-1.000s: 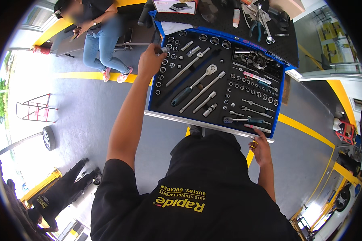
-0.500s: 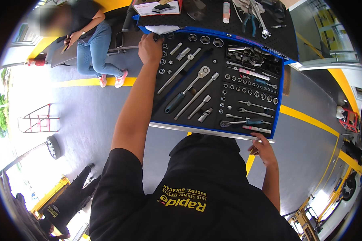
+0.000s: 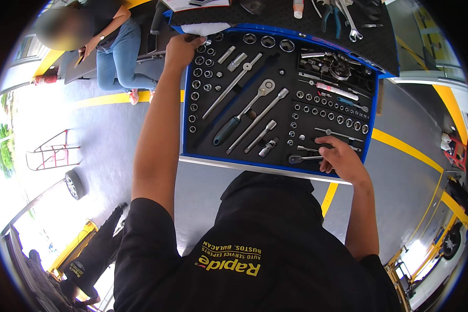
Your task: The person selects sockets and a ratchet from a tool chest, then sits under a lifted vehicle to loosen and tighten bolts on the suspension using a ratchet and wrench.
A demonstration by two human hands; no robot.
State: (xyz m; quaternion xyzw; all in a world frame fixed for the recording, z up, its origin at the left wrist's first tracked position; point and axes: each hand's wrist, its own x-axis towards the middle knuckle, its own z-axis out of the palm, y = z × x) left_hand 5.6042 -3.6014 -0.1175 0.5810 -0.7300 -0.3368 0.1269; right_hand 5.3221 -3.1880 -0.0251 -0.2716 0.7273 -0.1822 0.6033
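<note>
Because sockets crowd the drawer (image 3: 200, 145) between ten and eleven o'clock, the socket (image 3: 207, 42) there is probably best handled by its rim, kept upright and moved straight up or down, so that the row of sockets (image 3: 195, 83) nearby stays undisturbed. A light touch should serve better than force, with the fingertips kept off the bright rim's neighbours. The left hand (image 3: 182, 50) reaches that corner, its arm stretched long from about seven o'clock, knuckles uppermost and fingers bunched at the socket; whether its grip pinches the metal or merely touches it, one cannot tell. At four o'clock the right hand (image 3: 339, 157) hangs palm down, elbow bent, its grip slack, fingers loosely curled beside the small ratchet (image 3: 295, 159) at five.
</note>
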